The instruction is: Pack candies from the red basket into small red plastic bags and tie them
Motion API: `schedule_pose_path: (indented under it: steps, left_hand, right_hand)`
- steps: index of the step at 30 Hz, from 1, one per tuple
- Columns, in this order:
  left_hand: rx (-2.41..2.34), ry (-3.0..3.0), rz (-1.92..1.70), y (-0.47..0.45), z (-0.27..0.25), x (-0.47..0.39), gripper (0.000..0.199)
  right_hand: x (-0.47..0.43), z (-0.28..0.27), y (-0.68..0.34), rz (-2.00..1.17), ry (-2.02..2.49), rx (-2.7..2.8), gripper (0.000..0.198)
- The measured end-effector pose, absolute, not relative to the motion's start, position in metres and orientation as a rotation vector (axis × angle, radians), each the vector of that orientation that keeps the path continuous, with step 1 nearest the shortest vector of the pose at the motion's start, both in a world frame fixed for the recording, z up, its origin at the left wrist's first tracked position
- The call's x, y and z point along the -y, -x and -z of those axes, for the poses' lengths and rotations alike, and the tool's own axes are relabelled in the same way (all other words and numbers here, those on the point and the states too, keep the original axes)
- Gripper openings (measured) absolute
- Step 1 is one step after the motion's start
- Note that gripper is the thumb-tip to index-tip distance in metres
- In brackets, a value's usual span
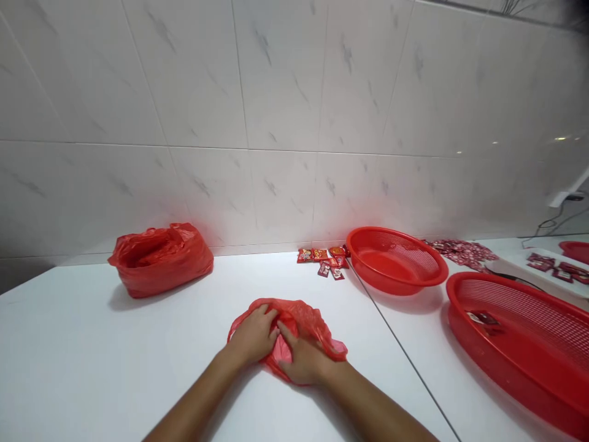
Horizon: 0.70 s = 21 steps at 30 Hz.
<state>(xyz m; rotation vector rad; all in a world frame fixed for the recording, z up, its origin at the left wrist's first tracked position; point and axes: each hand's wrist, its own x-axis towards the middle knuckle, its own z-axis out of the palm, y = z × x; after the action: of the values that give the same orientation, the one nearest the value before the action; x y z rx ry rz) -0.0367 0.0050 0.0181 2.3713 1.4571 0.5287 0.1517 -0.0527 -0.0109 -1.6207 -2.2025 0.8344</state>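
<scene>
A thin red plastic bag (313, 316) lies crumpled and spread on the white table in front of me. My left hand (255, 334) rests in the left side of its mouth, with the fingers apart and touching the film. On the other side, my right hand (301, 359) reaches inside, its fingers spread and the bag's rim lying over the wrist. The two hands nearly meet at the middle, where lighter pinkish film shows between them. Some fingertips are hidden by the folds.
Another red plastic bag (161, 261) stands with its mouth open at the back left. Several small snack packets and sachets (329, 258) lie near the wall. At the right are a round red basket (396, 282), a larger red basket (506, 362) holding sachets, and a white tray (524, 261).
</scene>
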Motion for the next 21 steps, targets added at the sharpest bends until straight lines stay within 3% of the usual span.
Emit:
schedule_pose_path:
  steps: [4, 7, 12, 18, 21]
  left_hand:
    - [-1.375, -2.418, -0.151, 0.044, -0.033, -0.016, 0.058]
    - [-1.35, -2.362, -0.145, 0.047, -0.031, -0.014, 0.07]
    - [-1.305, -2.324, -0.108, 0.049, -0.019, -0.011, 0.074]
    - [-1.144, -2.444, -0.262, 0.046, -0.012, -0.016, 0.072]
    - [-1.154, -2.507, -0.326, 0.047, -0.003, -0.016, 0.065]
  right_hand:
    - [0.071, -0.021, -0.174, -0.739, 1.53, 2.323, 0.065]
    - [0.064, -0.037, -0.19, -0.64, 1.374, 2.238, 0.041]
    - [0.04, -0.029, -0.213, -0.52, 1.513, 1.952, 0.036]
    - [0.028, -0.014, -0.219, -0.602, 1.784, 1.907, 0.09]
    - [0.031, -0.013, -0.22, -0.578, 1.814, 1.96, 0.091]
